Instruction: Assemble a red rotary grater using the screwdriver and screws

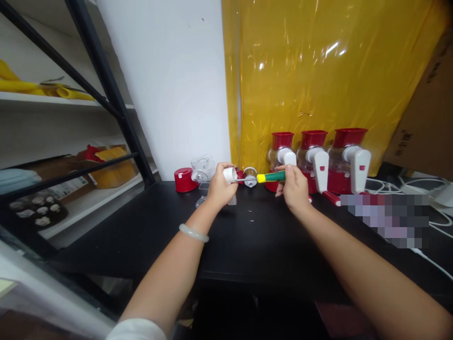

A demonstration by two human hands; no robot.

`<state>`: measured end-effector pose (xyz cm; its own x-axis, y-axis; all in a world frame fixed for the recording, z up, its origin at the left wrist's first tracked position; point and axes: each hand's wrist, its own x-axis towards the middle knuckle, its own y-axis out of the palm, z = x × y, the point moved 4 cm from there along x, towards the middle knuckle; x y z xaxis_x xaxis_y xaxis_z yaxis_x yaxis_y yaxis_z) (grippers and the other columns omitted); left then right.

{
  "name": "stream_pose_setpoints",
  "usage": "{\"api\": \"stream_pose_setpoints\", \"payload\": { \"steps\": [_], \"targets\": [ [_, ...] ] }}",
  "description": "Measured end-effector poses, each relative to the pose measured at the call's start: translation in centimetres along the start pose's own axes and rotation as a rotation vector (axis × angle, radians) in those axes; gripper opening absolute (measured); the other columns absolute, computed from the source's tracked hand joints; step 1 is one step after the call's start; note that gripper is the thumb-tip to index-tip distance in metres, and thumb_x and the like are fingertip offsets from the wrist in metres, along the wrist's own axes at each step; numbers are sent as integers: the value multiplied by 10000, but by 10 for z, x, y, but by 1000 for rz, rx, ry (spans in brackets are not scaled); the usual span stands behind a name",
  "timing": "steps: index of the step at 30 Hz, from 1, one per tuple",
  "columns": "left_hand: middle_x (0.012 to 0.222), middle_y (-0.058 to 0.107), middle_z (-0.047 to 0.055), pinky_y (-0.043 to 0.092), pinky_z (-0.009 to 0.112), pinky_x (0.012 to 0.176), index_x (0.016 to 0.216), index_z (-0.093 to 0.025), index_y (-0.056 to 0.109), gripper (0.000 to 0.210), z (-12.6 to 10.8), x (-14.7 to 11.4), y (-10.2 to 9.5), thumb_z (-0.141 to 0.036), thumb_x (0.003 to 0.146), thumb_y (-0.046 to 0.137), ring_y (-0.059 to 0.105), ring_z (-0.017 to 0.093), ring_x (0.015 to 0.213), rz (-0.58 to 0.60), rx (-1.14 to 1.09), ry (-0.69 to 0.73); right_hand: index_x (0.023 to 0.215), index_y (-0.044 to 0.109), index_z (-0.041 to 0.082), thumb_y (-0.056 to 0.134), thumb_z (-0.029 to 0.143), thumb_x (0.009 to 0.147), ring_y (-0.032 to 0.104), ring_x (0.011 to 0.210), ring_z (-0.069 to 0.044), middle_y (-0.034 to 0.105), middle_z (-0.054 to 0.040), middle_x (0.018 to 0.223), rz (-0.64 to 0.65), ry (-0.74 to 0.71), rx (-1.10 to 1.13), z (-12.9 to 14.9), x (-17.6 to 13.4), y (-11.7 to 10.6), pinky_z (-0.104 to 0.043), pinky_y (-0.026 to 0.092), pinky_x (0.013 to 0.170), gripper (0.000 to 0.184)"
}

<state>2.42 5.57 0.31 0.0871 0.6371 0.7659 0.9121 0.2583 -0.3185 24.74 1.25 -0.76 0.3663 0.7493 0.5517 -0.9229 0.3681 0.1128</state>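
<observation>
My left hand (222,186) is closed around a white cylindrical plastic part (230,175), its open end turned to the right. In my right hand (295,189) is a screwdriver (274,177) with a green and yellow handle, held level. Its metal shaft points left and its tip meets the white part; whether it sits inside I cannot tell. Behind the shaft stands a metal grater drum (250,175). Left of my left hand are a red round base (186,180) and a clear plastic housing (202,169). A clear round piece (201,202) lies close to my left wrist, partly hidden.
Several red and white rotary graters (348,160) line the back right of the black table (148,236). A blurred-out flat object (389,222) and white cables (439,208) lie at the right. Shelving with a black frame (122,113) stands left; a yellow plastic curtain (300,71) hangs behind.
</observation>
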Motion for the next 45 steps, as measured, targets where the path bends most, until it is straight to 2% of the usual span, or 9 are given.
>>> {"api": "stream_pose_setpoints", "payload": {
  "steps": [2, 7, 12, 16, 21, 28, 36, 41, 45],
  "targets": [
    [988, 620, 22, 465, 264, 696, 1117, -205, 504, 525, -2, 1, -2, 7, 653, 629, 618, 182, 807, 51, 8, -8, 941, 589, 195, 443, 474, 899, 562, 405, -136, 558, 29, 518, 26, 27, 83, -5, 4, 0, -250, 443, 391, 317],
    [849, 602, -17, 488, 230, 633, 1037, -216, 485, 498, -1, 3, -1, 31, 634, 641, 627, 171, 746, 179, -46, -98, 989, 567, 199, 483, 276, 774, 561, 432, -122, 591, 36, 594, 94, 128, 185, -13, 15, 2, -259, 462, 436, 244],
    [811, 571, -36, 521, 228, 465, 1006, -224, 444, 487, 9, -1, 9, 65, 628, 549, 622, 142, 514, 323, -186, -307, 927, 534, 206, 506, 310, 749, 537, 417, -116, 552, 58, 525, 154, 154, 157, -19, 17, 3, -254, 454, 441, 208],
    [735, 579, -36, 545, 257, 428, 952, -205, 446, 452, 16, -5, 17, 83, 614, 532, 626, 168, 492, 403, -285, -384, 926, 525, 198, 543, 372, 743, 532, 420, -108, 559, 56, 512, 166, 184, 169, -32, 10, 1, -241, 439, 443, 253],
    [691, 595, -38, 551, 253, 418, 933, -197, 442, 467, 25, -10, 25, 112, 591, 517, 608, 154, 478, 432, -376, -487, 922, 518, 195, 598, 451, 733, 529, 416, -96, 561, 60, 518, 194, 198, 196, -43, 2, -1, -225, 427, 434, 328],
    [679, 610, -35, 541, 252, 395, 937, -186, 453, 478, 27, -13, 32, 118, 578, 538, 604, 158, 450, 474, -386, -556, 914, 460, 222, 676, 539, 701, 481, 358, -84, 550, 85, 489, 136, 232, 169, -49, 1, -6, -196, 371, 358, 439],
    [671, 610, -41, 526, 239, 392, 953, -182, 468, 490, 29, -13, 32, 111, 564, 529, 592, 150, 433, 480, -392, -571, 808, 393, 234, 607, 611, 781, 406, 283, -81, 500, 94, 410, 174, 223, 57, -51, -6, -6, -184, 274, 285, 434],
    [659, 604, -41, 533, 247, 409, 929, -174, 467, 473, 30, -12, 31, 119, 562, 529, 591, 147, 437, 458, -396, -601, 855, 394, 237, 523, 606, 809, 515, 345, -109, 554, 67, 485, 202, 295, 138, -58, -7, -2, -207, 375, 342, 394],
    [658, 605, -36, 524, 244, 405, 919, -170, 462, 459, 29, -12, 31, 119, 569, 526, 592, 150, 433, 445, -366, -619, 931, 436, 227, 524, 461, 750, 596, 438, -125, 597, 45, 579, 224, 344, 251, -64, -5, -1, -243, 469, 438, 308]
  ]
}}
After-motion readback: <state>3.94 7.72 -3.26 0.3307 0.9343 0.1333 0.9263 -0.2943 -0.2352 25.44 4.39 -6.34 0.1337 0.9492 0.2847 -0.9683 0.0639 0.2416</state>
